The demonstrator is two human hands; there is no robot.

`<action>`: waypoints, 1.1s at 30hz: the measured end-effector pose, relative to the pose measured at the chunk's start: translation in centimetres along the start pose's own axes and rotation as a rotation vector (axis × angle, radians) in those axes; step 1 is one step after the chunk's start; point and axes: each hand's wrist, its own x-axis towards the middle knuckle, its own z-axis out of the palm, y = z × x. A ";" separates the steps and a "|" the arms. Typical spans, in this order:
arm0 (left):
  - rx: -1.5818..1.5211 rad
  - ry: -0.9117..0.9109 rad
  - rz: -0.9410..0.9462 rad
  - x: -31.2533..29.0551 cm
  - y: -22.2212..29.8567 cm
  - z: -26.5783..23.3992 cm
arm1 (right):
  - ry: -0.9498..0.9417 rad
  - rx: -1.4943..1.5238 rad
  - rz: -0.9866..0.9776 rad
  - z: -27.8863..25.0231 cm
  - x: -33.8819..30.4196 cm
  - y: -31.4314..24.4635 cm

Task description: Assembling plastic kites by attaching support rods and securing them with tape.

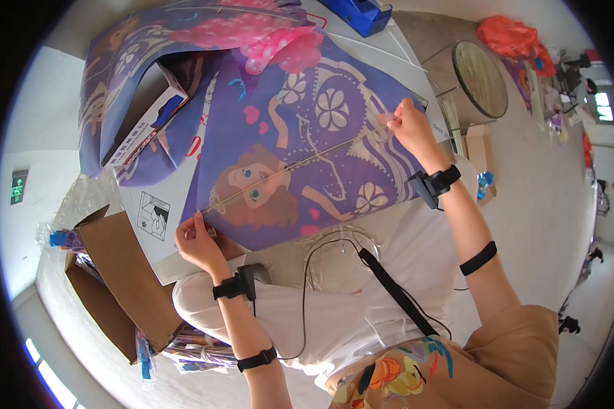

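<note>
A purple printed sheet (351, 140), kite-like, lies in front of me with a cartoon princess on it. Across it, from the figure's crown toward the skirt hem, runs a thin straight rod (300, 161). My left hand (198, 243) is closed in a pinch at the rod's near-left end, by the sheet's edge. At the far-right end my right hand (411, 131) pinches the rod with fingers pressed together, over the skirt's striped hem. The fingertips of both hands partly hide the rod's ends.
Under the sheet is a white printed board (147, 235). Another purple sheet (133, 68) and a pink bubble-patterned piece (273, 48) lie at the far left. A blue tape dispenser (365, 17) stands at the back, a round stool (481, 78) at right, an open cardboard box (126, 273) at left.
</note>
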 end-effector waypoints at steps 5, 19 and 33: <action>-0.029 -0.004 0.008 0.2 -0.5 -0.2 | 0.026 -0.063 -0.031 -0.7 0.0 0.5; -0.002 0.020 0.026 0.0 -0.2 -0.1 | -0.105 0.989 -0.063 3.5 -8.0 -13.7; 0.010 0.026 0.044 -0.2 -0.3 -0.7 | -0.331 1.493 0.035 13.3 -9.6 -16.4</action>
